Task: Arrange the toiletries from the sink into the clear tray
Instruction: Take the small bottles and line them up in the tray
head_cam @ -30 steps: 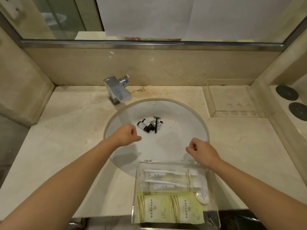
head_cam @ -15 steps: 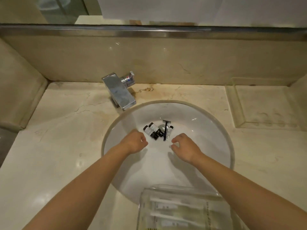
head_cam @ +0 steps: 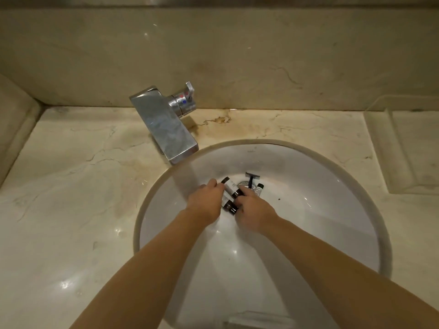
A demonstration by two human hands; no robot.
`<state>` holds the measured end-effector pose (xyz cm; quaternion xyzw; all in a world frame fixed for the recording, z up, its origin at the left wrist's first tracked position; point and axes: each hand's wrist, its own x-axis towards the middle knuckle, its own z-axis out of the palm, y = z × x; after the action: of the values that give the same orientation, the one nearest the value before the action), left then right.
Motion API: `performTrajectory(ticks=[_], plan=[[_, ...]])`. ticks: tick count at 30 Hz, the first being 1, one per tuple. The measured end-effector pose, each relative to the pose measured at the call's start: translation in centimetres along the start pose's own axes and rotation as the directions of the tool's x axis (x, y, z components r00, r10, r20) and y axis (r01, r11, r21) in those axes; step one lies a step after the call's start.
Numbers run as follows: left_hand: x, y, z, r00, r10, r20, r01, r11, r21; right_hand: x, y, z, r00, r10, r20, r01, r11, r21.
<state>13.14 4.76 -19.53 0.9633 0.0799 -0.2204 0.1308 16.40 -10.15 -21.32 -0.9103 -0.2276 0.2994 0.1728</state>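
Head camera, close above sink point(head_cam: 332, 186), looking steeply down (single view).

The sink point(head_cam: 332, 233) fills the lower centre of the frame, set in the counter point(head_cam: 71, 198). The faucet point(head_cam: 166, 129) stands at its upper left rim. At the sink's middle lie the small bottles point(head_cam: 231, 189), with the razor point(head_cam: 251, 180) just to their right. The left hand point(head_cam: 205, 200) and right hand point(head_cam: 253, 208) meet over the bottles. A clear tray point(head_cam: 403, 148) sits at the right edge, on the counter.
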Motion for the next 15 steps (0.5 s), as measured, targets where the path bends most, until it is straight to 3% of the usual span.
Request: performTrajectory(ticks=[4,7,11,15], plan=[[-0.3,0.2,0.1,0.997,0.035,0.062,-0.041,0.994,0.106,-0.5,0.0,0.1,0.999,0.014,-0.037,-0.017,0.996,-0.085],[-0.9,-0.1,0.0,0.996,0.037,0.081,-0.044,0.995,0.09,-1.0,-0.5,-0.4,0.999,0.02,-0.049,-0.026,0.991,-0.128],[-1.8,-0.3,-0.4,0.994,-0.007,0.11,0.009,1.0,-0.02,-2.1,-0.6,-1.1,0.997,0.036,-0.069,-0.043,0.995,-0.092],[-2.9,-0.5,-1.0,0.991,-0.03,0.131,0.067,0.956,-0.287,-3.5,-0.3,-1.5,0.991,0.035,-0.131,-0.032,0.999,0.026]])
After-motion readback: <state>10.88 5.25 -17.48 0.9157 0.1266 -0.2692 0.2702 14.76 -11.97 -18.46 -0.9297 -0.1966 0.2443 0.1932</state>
